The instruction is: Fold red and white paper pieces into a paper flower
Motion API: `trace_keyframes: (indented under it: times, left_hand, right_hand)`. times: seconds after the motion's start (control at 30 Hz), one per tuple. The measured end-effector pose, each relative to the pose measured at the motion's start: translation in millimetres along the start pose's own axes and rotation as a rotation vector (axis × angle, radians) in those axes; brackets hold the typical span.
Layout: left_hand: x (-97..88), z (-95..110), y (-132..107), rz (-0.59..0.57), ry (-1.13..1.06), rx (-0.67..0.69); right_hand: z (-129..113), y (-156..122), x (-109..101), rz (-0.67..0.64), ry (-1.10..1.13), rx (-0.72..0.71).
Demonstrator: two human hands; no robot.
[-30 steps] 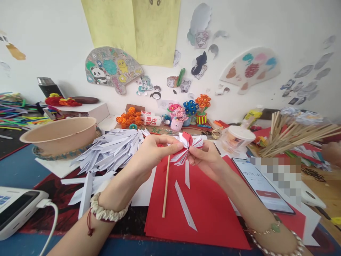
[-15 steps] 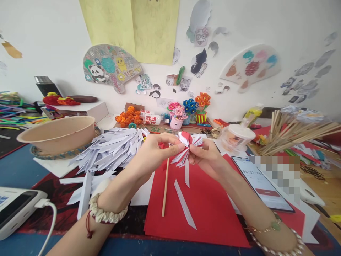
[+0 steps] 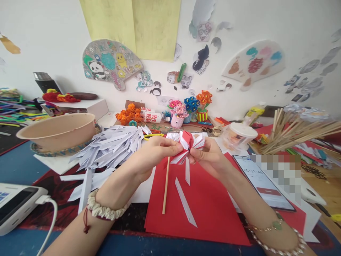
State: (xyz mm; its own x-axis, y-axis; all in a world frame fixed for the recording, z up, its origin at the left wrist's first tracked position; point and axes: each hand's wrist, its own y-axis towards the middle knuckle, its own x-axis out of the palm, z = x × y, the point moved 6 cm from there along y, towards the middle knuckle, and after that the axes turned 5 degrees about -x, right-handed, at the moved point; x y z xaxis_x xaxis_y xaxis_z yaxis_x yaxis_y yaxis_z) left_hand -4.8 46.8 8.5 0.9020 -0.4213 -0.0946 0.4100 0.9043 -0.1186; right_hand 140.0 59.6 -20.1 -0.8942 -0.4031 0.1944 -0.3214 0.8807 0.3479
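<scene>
Raised slightly since the earlier frame: paper flower, now held just above the red sheet.
Left hand and right hand both pinch its centre, likely to keep the folds bunched; wooden stick lies on the sheet below.

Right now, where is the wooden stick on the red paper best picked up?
Probably its near end, pinched across the thin width from above: the wooden stick lies flat on the red paper with that end free, while the far end is crowded by the left hand and paper flower.
</scene>
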Motion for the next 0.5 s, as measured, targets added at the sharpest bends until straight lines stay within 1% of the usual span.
trace_keyframes:
  times: [0.13, 0.23, 0.3, 0.37, 0.43, 0.5]
  left_hand:
    - [0.0, 2, -1, 0.014, 0.06, 0.016]
    - [-0.1, 2, -1, 0.025, 0.064, 0.012]
    - [0.0, 2, 0, 0.017, 0.038, 0.021]
    - [-1.4, 4, 1, 0.016, -0.007, 0.052]
    - [-7.3, 7, 1, 0.076, -0.033, 0.108]
    - [-16.7, 12, 0, 0.207, 0.01, 0.169]
  right_hand:
    - [1, -1, 1, -0.034, -0.002, -0.006]
    - [0, -1, 3, -0.055, -0.003, 0.007]
    - [1, 0, 2, -0.037, 0.005, 0.015]
    - [1, 0, -2, 0.012, 0.02, 0.017]
    - [2, 0, -8, 0.078, 0.032, 0.011]
    - [1, 1, -12, 0.129, 0.042, -0.004]
